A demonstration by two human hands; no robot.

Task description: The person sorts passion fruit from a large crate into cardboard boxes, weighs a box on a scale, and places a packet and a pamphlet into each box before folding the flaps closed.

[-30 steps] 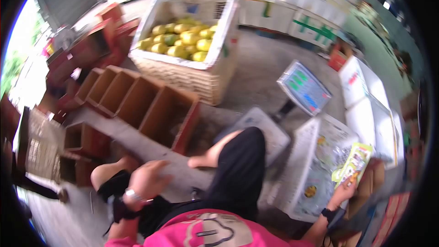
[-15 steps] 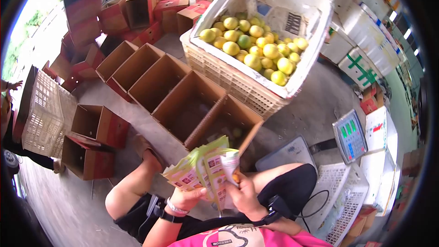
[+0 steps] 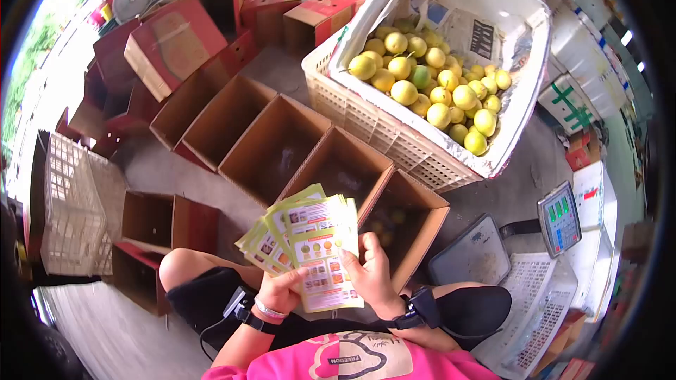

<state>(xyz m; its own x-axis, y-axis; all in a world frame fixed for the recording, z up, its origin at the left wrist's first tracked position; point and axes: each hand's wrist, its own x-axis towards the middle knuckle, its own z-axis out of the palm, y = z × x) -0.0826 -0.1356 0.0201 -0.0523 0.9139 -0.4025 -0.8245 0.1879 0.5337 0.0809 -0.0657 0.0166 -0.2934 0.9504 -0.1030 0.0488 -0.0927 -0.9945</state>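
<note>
A fanned stack of printed leaflets (image 3: pixel 327 239) with green borders and small fruit pictures faces up over my lap. My left hand (image 3: pixel 283 290) is closed on the lower left of the stack, thumb on top. My right hand (image 3: pixel 373 278) grips its right edge with the thumb on the front sheet and the fingers curled. Just beyond the leaflets runs a row of open cardboard boxes (image 3: pixel 282 144). The nearest box on the right (image 3: pixel 415 218) has a few dim round fruits at its bottom.
A white foam box (image 3: pixel 517 84) of yellow-green round fruits (image 3: pixel 440 91) stands on a plastic crate (image 3: pixel 394 134). To the right are a scale (image 3: pixel 472 253) with its display (image 3: pixel 560 218) and a white basket (image 3: pixel 531 288). Red cartons (image 3: pixel 176 42) are piled at the far left.
The leaflets have gone from bent and bunched to flatter and fanned out. At the far left, a carton has come down by the row's end. A person's hand at the left edge is gone.
</note>
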